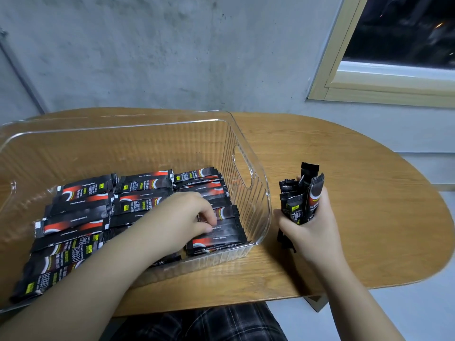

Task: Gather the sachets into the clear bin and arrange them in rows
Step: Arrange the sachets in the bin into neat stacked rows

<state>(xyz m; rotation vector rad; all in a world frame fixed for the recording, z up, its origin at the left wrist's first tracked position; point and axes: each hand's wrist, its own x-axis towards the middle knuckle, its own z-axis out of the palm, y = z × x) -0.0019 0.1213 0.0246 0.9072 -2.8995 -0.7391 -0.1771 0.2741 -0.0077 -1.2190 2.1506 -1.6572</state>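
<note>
Although a good share of the sorting looks done, the job is not finished yet. Largest in view is the wooden worktop (pixel 344 193), rounded at its right end, and as far as can be seen no loose sachets lie on its bare surface. On its left part stands the clear bin (pixel 248 166), ribbed-walled with a cut-out handle in its right side. Across the bin's floor lie the rows of sachets (pixel 138 190), black with red and white print, laid flat and crosswise in about three columns; the far and middle stretches look fairly even, while the near-left corner holds sachets turned another way and overlapping, so that patch probably wants straightening. Much of the bin's height is unused.

Reaching over the near wall, the left hand (pixel 189 215) is inside the bin at the right-hand column, fingers curled down onto a sachet there; it seems to be pinching or nudging it into line, though whether it truly grips is hard to tell. Just outside the bin's right wall, the right hand (pixel 310 222) is closed round an upright bundle of sachets (pixel 299 193), its lower end near the worktop. By my reckoning that bundle is what remains to be laid in.
</note>
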